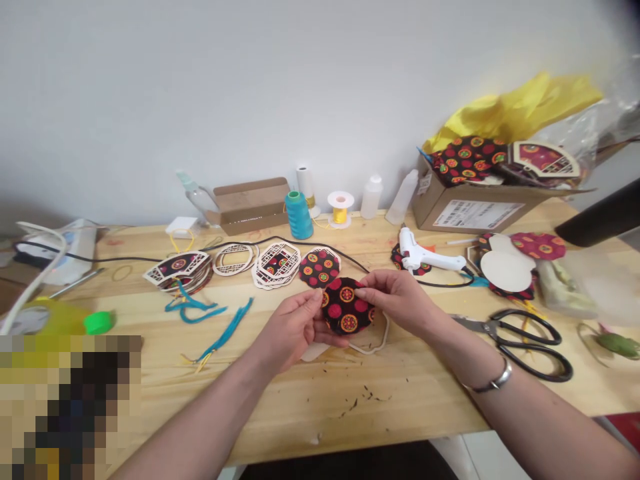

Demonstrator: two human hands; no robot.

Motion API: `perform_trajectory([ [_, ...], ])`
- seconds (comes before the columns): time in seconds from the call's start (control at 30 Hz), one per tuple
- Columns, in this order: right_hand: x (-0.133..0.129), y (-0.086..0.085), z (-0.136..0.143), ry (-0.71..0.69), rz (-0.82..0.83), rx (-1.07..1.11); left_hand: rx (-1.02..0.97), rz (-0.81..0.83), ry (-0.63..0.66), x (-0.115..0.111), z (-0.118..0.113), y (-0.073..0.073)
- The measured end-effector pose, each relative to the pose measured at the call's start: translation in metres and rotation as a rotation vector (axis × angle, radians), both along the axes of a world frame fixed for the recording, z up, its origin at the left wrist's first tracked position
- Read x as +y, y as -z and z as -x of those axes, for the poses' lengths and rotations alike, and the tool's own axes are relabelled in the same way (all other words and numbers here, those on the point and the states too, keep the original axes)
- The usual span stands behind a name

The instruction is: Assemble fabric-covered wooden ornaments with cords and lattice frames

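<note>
A dark, scallop-edged disc of patterned fabric [348, 307] with red and orange circles is held up between both hands over the wooden table. My left hand [300, 327] pinches its left edge, thumb in front and fingers behind and below. My right hand [395, 297] grips its upper right edge between thumb and fingers. Under the hands, a pale wooden outline frame [383, 340] lies partly hidden. Just behind is another patterned fabric disc [319, 268]. Dark scraps [357, 400] are scattered nearer the table's front.
Large black-handled scissors [533, 347] and a white glue gun [430, 259] lie to the right. Lattice frames [277, 265], blue tassels [227, 333] and a teal thread cone [299, 217] are left and behind. A filled cardboard box [470, 207] stands at back right; a black cable [325, 245] crosses the table.
</note>
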State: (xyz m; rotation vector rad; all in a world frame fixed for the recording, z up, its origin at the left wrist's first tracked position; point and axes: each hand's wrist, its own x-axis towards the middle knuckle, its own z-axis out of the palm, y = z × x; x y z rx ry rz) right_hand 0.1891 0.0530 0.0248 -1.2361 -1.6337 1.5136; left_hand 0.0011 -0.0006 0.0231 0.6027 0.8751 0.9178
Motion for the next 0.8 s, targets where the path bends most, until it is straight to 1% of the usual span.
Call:
perform_trajectory([
  [0.1,0.0021,-0.0004,-0.0016,0.040,-0.064,-0.018,0.005,0.009,-0.012,0.0012,0.0012,-0.0012],
  [0.23,0.0031,-0.0022,-0.0023,0.048,-0.084,-0.016,0.046,0.010,-0.009,0.0018,0.0010,-0.0012],
  [0.43,0.0030,-0.0012,-0.0021,0.058,-0.028,0.021,0.100,-0.029,0.005,0.0020,-0.0001,0.0032],
  [0.57,0.0029,-0.0007,-0.0019,0.075,0.030,0.083,0.137,-0.027,-0.027,0.0021,-0.0012,0.0005],
  [0.67,0.0031,-0.0015,-0.0017,0.075,0.071,0.116,0.119,-0.035,-0.033,0.0021,-0.0008,-0.0035],
  [0.8,0.0027,-0.0004,-0.0012,0.073,0.073,0.116,0.051,-0.036,0.002,0.0015,0.0014,-0.0057],
])
